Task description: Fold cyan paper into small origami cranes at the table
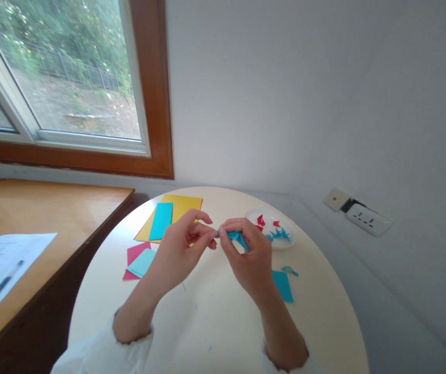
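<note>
Both hands meet above the round table, working on a small piece of blue paper (239, 240). My right hand (249, 262) is closed around most of it, with a folded-looking part showing between thumb and fingers. My left hand (184, 252) pinches at the paper's narrow left end with thumb and index finger, the other fingers curled. Just beyond the right hand stands a white plate (271, 216) bearing red paper bits (260, 221) and spiky blue paper bits (280, 235). A blue paper sheet (283, 286) lies partly behind the right wrist, a blue curled strip (291, 270) beside it.
Left on the white table (207, 311) lie a yellow sheet (186, 203) under a blue rectangle (162, 221), and pink paper (137, 253) under light-blue paper (143, 262). Tiny blue scraps dot the tabletop. A wooden desk (70, 208) holds printed paper and a pen (2, 285). A wall stands behind.
</note>
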The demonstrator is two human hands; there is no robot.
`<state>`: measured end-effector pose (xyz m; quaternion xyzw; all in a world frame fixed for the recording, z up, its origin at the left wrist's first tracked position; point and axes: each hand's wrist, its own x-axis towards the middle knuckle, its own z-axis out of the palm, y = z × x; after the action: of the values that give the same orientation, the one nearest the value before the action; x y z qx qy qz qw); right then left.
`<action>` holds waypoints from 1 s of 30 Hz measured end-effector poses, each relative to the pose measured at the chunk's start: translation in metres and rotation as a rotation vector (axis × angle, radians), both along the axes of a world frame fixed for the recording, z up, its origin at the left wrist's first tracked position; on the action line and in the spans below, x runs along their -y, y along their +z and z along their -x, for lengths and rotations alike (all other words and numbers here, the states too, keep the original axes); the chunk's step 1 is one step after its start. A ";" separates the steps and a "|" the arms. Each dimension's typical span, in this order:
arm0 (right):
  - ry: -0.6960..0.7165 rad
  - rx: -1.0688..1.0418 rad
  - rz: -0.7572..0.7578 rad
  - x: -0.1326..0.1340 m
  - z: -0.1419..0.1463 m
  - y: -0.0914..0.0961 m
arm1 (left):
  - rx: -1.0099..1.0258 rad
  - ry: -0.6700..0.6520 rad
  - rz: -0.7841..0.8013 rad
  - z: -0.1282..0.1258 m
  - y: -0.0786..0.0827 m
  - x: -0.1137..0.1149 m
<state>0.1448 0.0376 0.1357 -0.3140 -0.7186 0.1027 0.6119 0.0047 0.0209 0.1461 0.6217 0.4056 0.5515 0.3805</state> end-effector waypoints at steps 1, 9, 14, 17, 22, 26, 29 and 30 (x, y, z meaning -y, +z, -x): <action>0.002 -0.005 0.001 0.000 0.000 0.000 | 0.005 0.001 0.001 0.000 0.000 0.000; 0.006 -0.048 -0.002 -0.002 0.003 -0.001 | -0.006 0.009 -0.009 -0.001 0.002 0.000; -0.001 -0.063 0.013 -0.003 0.001 -0.003 | -0.023 -0.012 0.026 0.001 0.005 0.001; 0.005 -0.066 0.017 -0.003 0.001 -0.003 | -0.010 -0.042 0.030 0.000 0.006 0.000; 0.015 -0.049 0.010 -0.002 0.002 -0.001 | 0.050 -0.033 0.025 -0.003 0.007 -0.001; -0.024 -0.020 -0.027 -0.001 0.002 0.000 | 0.050 0.024 0.004 -0.002 0.008 0.000; -0.098 -0.043 -0.104 -0.002 0.001 0.000 | 0.047 0.081 -0.028 -0.001 0.008 0.000; -0.115 -0.055 -0.117 -0.003 0.001 0.000 | 0.045 0.097 -0.039 -0.001 0.008 0.000</action>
<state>0.1439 0.0405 0.1359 -0.3156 -0.6873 0.0339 0.6534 0.0059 0.0209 0.1540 0.5960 0.4161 0.5908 0.3501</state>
